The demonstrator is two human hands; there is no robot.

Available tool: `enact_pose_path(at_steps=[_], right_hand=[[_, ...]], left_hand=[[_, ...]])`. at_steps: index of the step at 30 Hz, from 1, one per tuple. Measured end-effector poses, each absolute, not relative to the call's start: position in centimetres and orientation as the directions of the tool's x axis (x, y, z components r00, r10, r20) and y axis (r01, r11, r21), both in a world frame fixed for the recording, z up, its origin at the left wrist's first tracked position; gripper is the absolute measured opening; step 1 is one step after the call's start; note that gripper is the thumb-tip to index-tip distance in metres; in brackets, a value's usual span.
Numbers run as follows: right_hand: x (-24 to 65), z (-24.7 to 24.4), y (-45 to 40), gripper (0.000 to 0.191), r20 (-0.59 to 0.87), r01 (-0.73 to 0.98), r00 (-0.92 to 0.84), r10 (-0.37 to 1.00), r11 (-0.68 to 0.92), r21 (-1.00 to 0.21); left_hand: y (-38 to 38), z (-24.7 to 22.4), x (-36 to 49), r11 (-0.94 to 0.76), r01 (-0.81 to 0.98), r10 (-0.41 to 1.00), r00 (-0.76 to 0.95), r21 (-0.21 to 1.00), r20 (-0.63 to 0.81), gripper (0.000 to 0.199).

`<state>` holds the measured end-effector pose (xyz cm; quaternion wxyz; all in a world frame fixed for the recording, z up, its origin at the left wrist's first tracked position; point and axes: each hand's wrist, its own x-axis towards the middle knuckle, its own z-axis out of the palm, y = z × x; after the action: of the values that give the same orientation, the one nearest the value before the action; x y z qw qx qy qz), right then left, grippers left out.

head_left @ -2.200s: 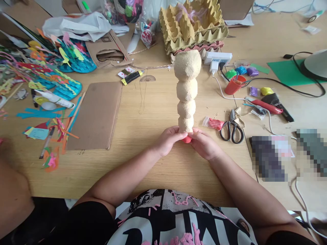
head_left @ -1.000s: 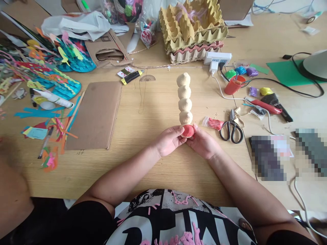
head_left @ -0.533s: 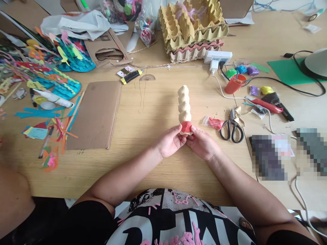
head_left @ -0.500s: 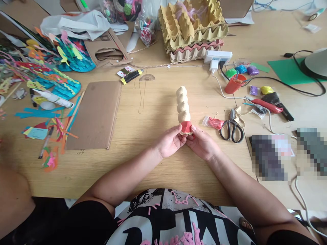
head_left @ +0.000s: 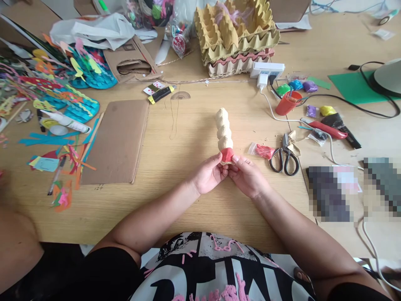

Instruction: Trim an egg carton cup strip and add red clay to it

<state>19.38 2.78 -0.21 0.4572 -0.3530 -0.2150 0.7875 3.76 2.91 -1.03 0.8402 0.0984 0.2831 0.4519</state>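
Observation:
Between my two hands is a strip of egg carton cups, cream-coloured and bumpy, pointing away from me. Its nearest cup is covered with red clay. My left hand pinches the near end from the left, thumb against the red part. From the other side my right hand grips the same end, its thumb on the red clay and its fingers curled beneath. To the right lie an opened packet of red clay and black-handled scissors.
A brown cardboard sheet lies to the left, near paper scraps and a glue bottle. Stacked egg trays and a power strip stand at the back. A red cup and cables are on the right. Another person's arm shows at left.
The egg carton strip has tilted slightly, its far end dipping a little toward me. Both hands keep their hold, with the right thumb shifted slightly left.

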Motion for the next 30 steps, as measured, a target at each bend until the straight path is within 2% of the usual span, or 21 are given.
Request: enact_pose_path(at_steps=[8, 14, 17, 22, 26, 30], right_hand=[[18.92, 0.24, 2.78, 0.038, -0.338, -0.52, -0.252, 0.907, -0.422, -0.743], [18.87, 0.14, 2.76, 0.039, -0.338, -0.538, -0.279, 0.899, -0.438, -0.72], [19.06, 0.0, 2.87, 0.041, -0.358, -0.575, -0.339, 0.87, -0.493, -0.653], [19.19, -0.18, 2.99, 0.042, -0.36, -0.622, -0.388, 0.848, -0.529, -0.577], [19.18, -0.38, 2.98, 0.041, -0.364, -0.618, -0.385, 0.848, -0.53, -0.581], [19.11, -0.53, 2.9, 0.041, -0.373, -0.6, -0.388, 0.843, -0.538, -0.592]], left_hand=[[2.79, -0.71, 3.78, 0.573, -0.732, 0.802, 0.407, 0.369, -0.437, 0.033], [2.9, -0.49, 3.84, 0.578, -0.734, 0.792, 0.397, 0.358, -0.463, 0.024], [2.97, -0.57, 3.9, 0.559, -0.717, 0.815, 0.383, 0.416, -0.435, 0.027], [2.7, -0.79, 4.02, 0.502, -0.657, 0.865, 0.364, 0.562, -0.346, 0.052], [2.35, -0.44, 4.09, 0.49, -0.587, 0.871, 0.36, 0.645, -0.334, 0.046], [2.19, -0.22, 4.16, 0.466, -0.569, 0.884, 0.329, 0.678, -0.332, 0.044]])
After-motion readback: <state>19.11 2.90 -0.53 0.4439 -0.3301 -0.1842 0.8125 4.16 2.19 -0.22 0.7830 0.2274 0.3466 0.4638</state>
